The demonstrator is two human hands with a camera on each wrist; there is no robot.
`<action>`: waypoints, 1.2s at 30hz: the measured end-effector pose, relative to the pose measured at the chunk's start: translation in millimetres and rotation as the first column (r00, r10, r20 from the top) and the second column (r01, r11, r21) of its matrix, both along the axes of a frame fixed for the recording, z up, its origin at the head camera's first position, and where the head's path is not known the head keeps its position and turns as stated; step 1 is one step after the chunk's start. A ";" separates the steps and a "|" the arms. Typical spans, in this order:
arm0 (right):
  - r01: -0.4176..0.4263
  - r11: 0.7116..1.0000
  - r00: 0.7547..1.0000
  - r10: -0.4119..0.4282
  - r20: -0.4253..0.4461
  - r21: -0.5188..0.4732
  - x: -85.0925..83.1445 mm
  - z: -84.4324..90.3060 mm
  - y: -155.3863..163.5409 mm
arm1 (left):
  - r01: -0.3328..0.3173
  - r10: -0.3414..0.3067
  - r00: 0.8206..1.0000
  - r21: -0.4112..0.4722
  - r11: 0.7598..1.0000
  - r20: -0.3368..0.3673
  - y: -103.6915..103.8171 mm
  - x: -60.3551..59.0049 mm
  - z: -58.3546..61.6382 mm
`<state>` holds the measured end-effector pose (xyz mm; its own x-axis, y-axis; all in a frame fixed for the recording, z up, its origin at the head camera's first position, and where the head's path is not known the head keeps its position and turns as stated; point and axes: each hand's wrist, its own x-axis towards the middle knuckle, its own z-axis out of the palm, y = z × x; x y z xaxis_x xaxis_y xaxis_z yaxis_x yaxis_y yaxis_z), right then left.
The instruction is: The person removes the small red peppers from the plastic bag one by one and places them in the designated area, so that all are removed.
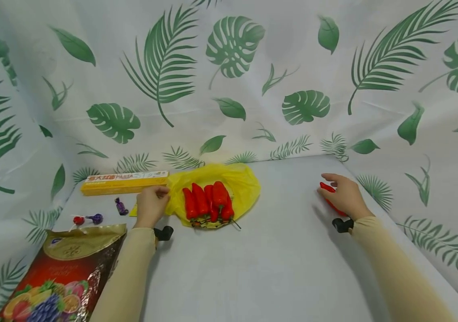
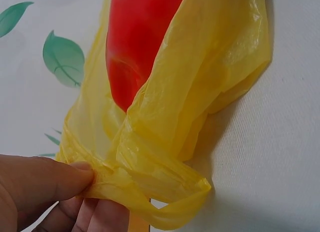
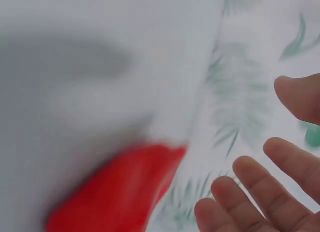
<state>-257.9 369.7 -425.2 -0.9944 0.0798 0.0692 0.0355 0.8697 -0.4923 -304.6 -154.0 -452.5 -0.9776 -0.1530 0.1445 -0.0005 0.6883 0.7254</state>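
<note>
Hands in cream sleeves reach over a white-covered bench, which is backed by white cloth printed with green leaves.

The left hand pinches the crumpled edge of a thin yellow plastic bag between thumb and fingertips. The bag lies flat near the middle of the bench, and four glossy red peppers rest side by side on it, stalks toward the person. The left wrist view shows one pepper through the bag's folds, close to the pinched edge.

The right hand sits well apart from the bag, near the bench's right edge. Its fingers are spread and relaxed, arched over a single loose red pepper that lies on the bench. The right wrist view is blurred: the fingers are open beside that pepper, and I cannot tell whether they touch it.

Behind the left hand, just beside the bag, lies a long yellow cardboard pasta box. In front of it are a few small wrapped sweets, purple and red. At the near left corner lies a shiny gold and red candy bag printed with fruit.
</note>
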 end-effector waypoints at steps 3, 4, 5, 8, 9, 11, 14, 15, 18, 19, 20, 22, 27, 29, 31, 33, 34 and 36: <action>-0.041 0.998 0.999 0.040 -0.032 -0.049 -7.4 -1.6 -24.7 | 0.004 -0.004 1.000 -0.003 1.000 -0.010 0.0 -0.9 0.2; -0.050 0.996 0.999 0.048 -0.026 -0.072 -9.6 -2.7 -33.6 | 0.006 -0.006 1.000 -0.002 1.000 -0.012 -0.1 -1.1 0.2; -0.061 0.993 0.998 0.059 -0.018 -0.097 -12.0 -4.0 -42.7 | 0.005 -0.005 1.000 -0.003 1.000 -0.014 -0.3 -1.2 0.1; -0.092 0.986 0.996 0.094 0.008 -0.139 -19.2 -9.0 -69.6 | 0.010 -0.010 1.000 0.001 1.000 -0.017 -0.1 -1.3 -0.4; -0.103 0.984 0.994 0.106 0.015 -0.149 -21.2 -10.5 -78.9 | 0.009 -0.009 1.000 0.004 1.000 -0.015 0.1 -1.3 -0.5; -0.131 0.978 0.991 0.134 0.009 -0.161 -24.7 -13.3 -97.4 | 0.009 -0.009 1.000 0.005 1.000 -0.012 0.1 -1.4 -1.1; -0.177 0.967 0.984 0.177 -0.019 -0.184 -28.8 -14.6 -125.9 | 0.008 -0.008 1.000 0.006 1.000 -0.008 0.3 -1.2 -1.1; -0.192 0.962 0.981 0.190 -0.028 -0.195 -30.0 -14.4 -135.4 | 0.007 -0.007 1.000 0.008 1.000 -0.007 0.4 -1.1 -1.1; -0.232 0.942 0.972 0.231 -0.037 -0.243 -33.8 -12.5 -162.9 | 0.008 -0.008 1.000 0.010 1.000 -0.011 0.8 -1.4 -1.1; -0.241 0.934 0.970 0.241 -0.032 -0.263 -35.3 -12.0 -171.5 | 0.007 -0.006 1.000 0.011 1.000 -0.014 1.0 -1.7 -1.2; -0.250 0.925 0.967 0.252 -0.028 -0.286 -36.4 -11.1 -179.9 | 0.006 -0.006 1.000 0.009 1.000 -0.016 1.1 -2.0 -1.3; -0.254 0.912 0.965 0.264 -0.015 -0.322 -38.6 -9.6 -195.9 | 0.005 -0.004 1.000 0.011 1.000 -0.021 1.2 -2.4 -1.7; -0.228 0.919 0.970 0.243 0.005 -0.321 -44.0 -8.6 -228.1 | 0.007 -0.007 1.000 0.019 1.000 -0.020 1.7 -2.6 -1.4; -0.208 0.935 0.975 0.222 0.014 -0.288 -46.3 -8.9 -238.2 | 0.008 -0.008 1.000 0.021 1.000 -0.022 1.4 -2.8 -0.9; -0.182 0.951 0.980 0.196 0.033 -0.251 -48.1 -9.4 -246.4 | 0.008 -0.008 1.000 0.022 1.000 -0.027 1.1 -3.1 -0.8; -0.156 0.961 0.984 0.172 0.051 -0.231 -48.5 -8.7 -253.6 | 0.008 -0.007 0.999 0.022 1.000 -0.033 0.7 -3.1 -0.8; -0.146 0.965 0.985 0.161 0.055 -0.217 -48.8 -8.6 -256.6 | 0.006 -0.006 0.999 0.021 1.000 -0.035 0.6 -3.1 -0.6; -0.136 0.971 0.986 0.151 0.064 -0.195 -49.5 -8.6 -261.1 | 0.005 -0.005 0.999 0.018 1.000 -0.036 0.0 -2.9 -0.8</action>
